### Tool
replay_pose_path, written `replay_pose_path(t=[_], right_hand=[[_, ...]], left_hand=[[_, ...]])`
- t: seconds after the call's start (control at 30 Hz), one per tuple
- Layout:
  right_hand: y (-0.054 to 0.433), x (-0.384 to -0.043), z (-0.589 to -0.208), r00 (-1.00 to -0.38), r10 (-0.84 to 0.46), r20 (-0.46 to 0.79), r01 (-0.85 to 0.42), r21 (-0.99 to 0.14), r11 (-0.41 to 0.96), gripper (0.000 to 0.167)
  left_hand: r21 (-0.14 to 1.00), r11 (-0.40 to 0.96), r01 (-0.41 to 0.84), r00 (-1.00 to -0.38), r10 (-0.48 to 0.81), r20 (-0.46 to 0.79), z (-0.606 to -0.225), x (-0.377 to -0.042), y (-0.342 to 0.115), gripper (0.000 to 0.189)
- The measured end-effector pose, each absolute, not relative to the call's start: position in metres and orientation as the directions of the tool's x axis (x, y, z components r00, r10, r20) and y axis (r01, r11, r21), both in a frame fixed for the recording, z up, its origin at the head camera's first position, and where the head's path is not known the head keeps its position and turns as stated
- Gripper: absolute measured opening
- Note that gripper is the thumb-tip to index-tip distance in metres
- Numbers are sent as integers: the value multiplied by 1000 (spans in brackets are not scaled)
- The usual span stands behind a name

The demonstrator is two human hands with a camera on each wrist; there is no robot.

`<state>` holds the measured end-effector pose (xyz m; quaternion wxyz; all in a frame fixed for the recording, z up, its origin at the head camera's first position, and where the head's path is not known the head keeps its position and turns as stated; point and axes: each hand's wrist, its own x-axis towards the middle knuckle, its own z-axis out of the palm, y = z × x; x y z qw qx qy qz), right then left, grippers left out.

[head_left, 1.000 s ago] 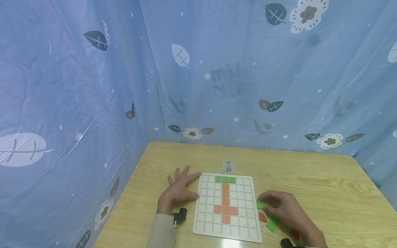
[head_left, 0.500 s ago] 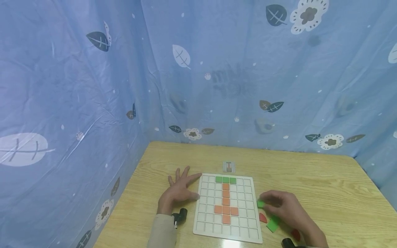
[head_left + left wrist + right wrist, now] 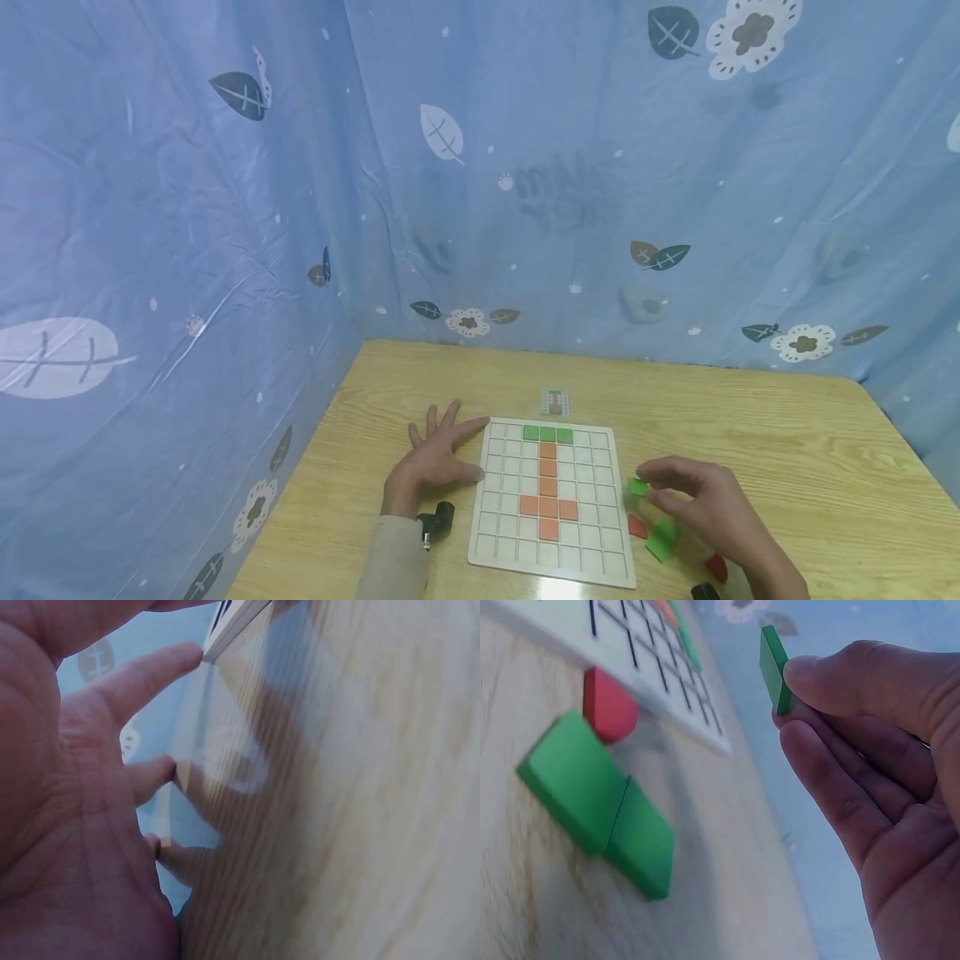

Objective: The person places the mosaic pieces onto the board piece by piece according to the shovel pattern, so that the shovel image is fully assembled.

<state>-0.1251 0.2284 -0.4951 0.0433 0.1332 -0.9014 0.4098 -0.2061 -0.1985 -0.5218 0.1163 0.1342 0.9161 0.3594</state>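
Note:
A white grid board [image 3: 510, 550] lies on the wooden table, with three green square tiles [image 3: 547, 434] in a row at its far side and several orange tiles [image 3: 548, 487] forming a cross shape below them. My left hand [image 3: 435, 460] rests at the board's left edge, fingers spread, thumb and index fingertip at the rim. To the right of the board, my right hand [image 3: 701, 496] pinches a green square tile [image 3: 775, 671] between thumb and fingers, held up off the table. Beneath it lie two more green tiles [image 3: 577, 780] side by side and a red rounded piece [image 3: 609, 706] near the board.
A small printed card [image 3: 555, 402] with a grid pattern lies beyond the board's far edge. Another red piece [image 3: 717, 568] sits near my right wrist. Blue patterned curtains [image 3: 525, 167] hang behind and left of the table [image 3: 750, 417].
My right hand has lifted the green tile and drawn it slightly right, away from the board's edge, uncovering more of the tiles below. The left hand stays in place.

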Motion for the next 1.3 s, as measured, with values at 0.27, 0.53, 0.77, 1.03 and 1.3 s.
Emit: replay_pose_path(t=[0.27,0.53,0.77,1.03,1.3], right_hand=[[214,-119,-478,-953,-219,208,-300,-727,618,25],[199,-115,-471,-938,-267,222,-341,-734,588,26],[184,-114,-476,-909,-319,269,-405,-748,525,27],[159,-113,-490,-834,-390,389,-538,-732,419,29],[135,-112,-495,-874,-379,304,-465,-752,467,27]], left_hand=[[689,708,153,-937,325,-126,-523,-206,-199,88],[687,710,153,-936,326,-129,-524,-207,-198,88],[699,701,140,-937,322,-134,-522,-206,-198,89],[687,712,146,-936,323,-136,-521,-206,-198,88],[688,710,150,-937,323,-130,-521,-207,-198,88]])
